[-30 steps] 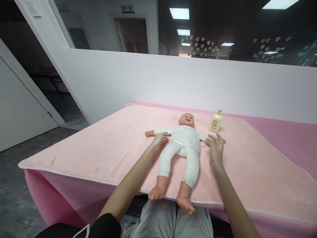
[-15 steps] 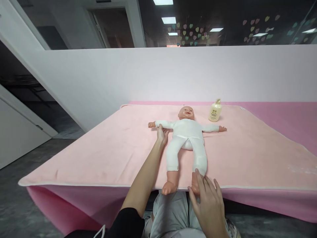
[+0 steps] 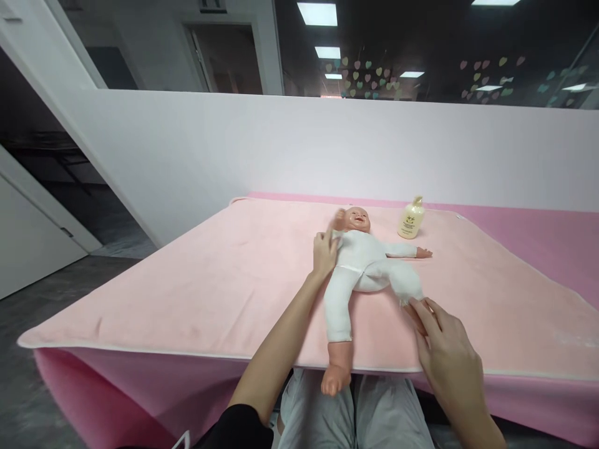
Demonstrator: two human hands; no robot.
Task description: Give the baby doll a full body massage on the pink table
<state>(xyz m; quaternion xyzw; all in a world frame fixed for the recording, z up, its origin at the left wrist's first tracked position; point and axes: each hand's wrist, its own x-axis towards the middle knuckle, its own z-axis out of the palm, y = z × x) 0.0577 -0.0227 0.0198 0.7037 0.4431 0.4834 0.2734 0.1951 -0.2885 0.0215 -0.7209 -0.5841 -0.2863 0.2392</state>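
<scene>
A baby doll [image 3: 360, 252] with a white cloth body lies face up on the pink blanket [image 3: 210, 280], its head toward the wall. My left hand [image 3: 325, 252] is closed around the doll's arm on the left, which is bent up beside its head. My right hand [image 3: 444, 337] grips the lower part of the doll's leg on the right, bent outward; the fingers hide that foot. The other leg lies straight, its bare foot [image 3: 336, 377] reaching past the blanket's front edge. The doll's other arm stretches out to the right.
A pale yellow pump bottle [image 3: 410, 218] stands on the blanket to the right of the doll's head. Behind the table rises a white partition wall [image 3: 281, 143] with dark glass above. Pink cloth [image 3: 552, 237] shows beneath the blanket.
My left hand has raised the doll's arm from straight out to beside its head. My right hand has moved the doll's leg outward to the right and bent it.
</scene>
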